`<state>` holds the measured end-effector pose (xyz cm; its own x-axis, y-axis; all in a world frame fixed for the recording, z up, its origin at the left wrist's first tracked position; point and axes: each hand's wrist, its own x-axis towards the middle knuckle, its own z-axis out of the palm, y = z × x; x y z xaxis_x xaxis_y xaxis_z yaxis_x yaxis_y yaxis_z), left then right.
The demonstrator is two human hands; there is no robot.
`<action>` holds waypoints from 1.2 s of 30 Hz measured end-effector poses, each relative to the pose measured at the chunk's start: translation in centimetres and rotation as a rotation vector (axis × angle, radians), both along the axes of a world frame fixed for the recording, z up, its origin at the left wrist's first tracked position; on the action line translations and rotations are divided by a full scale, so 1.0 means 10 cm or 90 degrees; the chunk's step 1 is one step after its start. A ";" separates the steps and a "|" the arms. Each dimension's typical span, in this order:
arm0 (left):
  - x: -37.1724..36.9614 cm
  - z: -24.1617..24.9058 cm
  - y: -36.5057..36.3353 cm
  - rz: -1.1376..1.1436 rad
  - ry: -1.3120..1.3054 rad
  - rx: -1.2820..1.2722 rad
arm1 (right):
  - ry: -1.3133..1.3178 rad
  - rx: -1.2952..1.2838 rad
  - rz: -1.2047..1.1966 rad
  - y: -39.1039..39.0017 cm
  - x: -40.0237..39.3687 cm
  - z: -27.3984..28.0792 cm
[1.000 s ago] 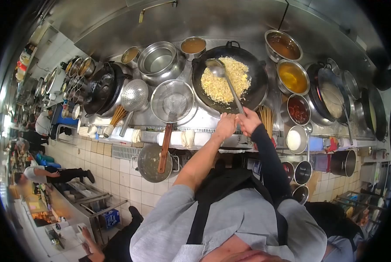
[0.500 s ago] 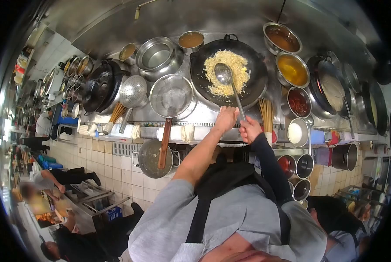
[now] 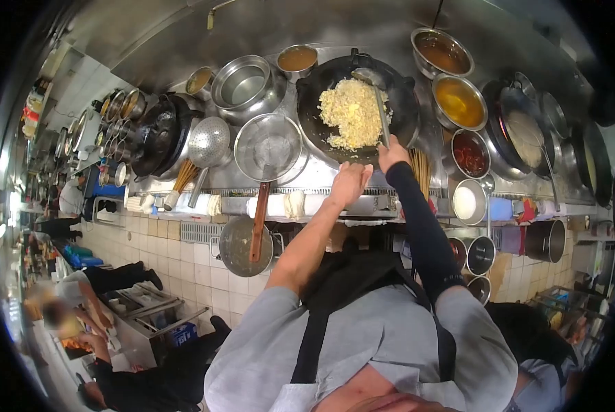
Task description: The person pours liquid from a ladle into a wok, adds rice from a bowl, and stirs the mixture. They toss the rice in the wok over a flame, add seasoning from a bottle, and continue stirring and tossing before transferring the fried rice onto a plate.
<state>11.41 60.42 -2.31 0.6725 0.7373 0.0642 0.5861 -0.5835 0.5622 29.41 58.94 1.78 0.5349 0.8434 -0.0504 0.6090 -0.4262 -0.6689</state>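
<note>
A black wok (image 3: 407, 130) holds a heap of yellow-white fried rice with egg bits (image 3: 352, 110). My left hand (image 3: 352, 182) is closed at the wok's near rim; the part of the rim under its fingers is hidden. In my right hand (image 3: 393, 154) is the handle of a metal ladle (image 3: 383, 113). Its bowl lies at the far right side of the wok, just beyond the rice. A bundle of bamboo sticks (image 3: 421, 173) stands partly behind my right hand.
To the left are a wire strainer (image 3: 267, 147), a perforated skimmer (image 3: 209, 141) and a steel pot (image 3: 244, 86). Bowls of yellow liquid (image 3: 460, 103), red sauce (image 3: 469, 152) and white granules (image 3: 468, 202) line the right. A person in black (image 3: 163, 378) is at lower left.
My right hand has moved forward, pushing the ladle bowl from the middle of the rice to the wok's far right side. The rice heap has shifted. My left hand stays at the near rim.
</note>
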 end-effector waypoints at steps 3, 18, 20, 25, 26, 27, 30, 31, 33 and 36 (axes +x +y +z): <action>0.01 -0.04 -0.03 0.028 -0.018 0.092 | 0.014 0.001 0.090 0.10 -0.05 -0.44; 0.06 0.14 -0.09 0.058 -0.072 0.066 | -0.240 -0.165 0.053 -1.96 1.81 -0.26; 0.10 0.13 0.06 -0.025 0.010 0.064 | -0.113 -0.015 0.051 -1.33 1.64 -1.03; 0.13 -0.30 0.27 -0.081 0.081 0.058 | 0.067 0.098 0.161 -0.77 0.04 -0.95; 0.12 -0.41 0.32 -0.095 0.085 0.084 | 0.146 -0.060 0.215 -0.94 -0.05 -0.47; 0.10 -0.48 0.32 -0.107 0.088 0.108 | 0.129 -0.041 0.236 -1.17 -0.07 -0.35; 0.06 0.14 -0.02 0.032 0.062 0.010 | 0.121 -0.059 0.224 -1.96 -0.11 0.83; -0.01 0.54 -0.19 0.017 0.030 -0.024 | 0.079 0.047 0.280 -2.24 0.04 0.81; -0.20 1.28 -0.44 -0.007 -0.100 -0.007 | 0.413 -0.116 0.229 -2.57 0.38 1.52; -0.18 1.39 -0.39 -0.001 -0.126 0.013 | 0.541 -0.342 0.110 -2.65 0.71 2.07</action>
<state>9.58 56.51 11.60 0.6466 0.7335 0.2094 0.4649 -0.5965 0.6543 36.53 32.45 22.46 0.0190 0.6597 -0.7513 0.1040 -0.7487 -0.6548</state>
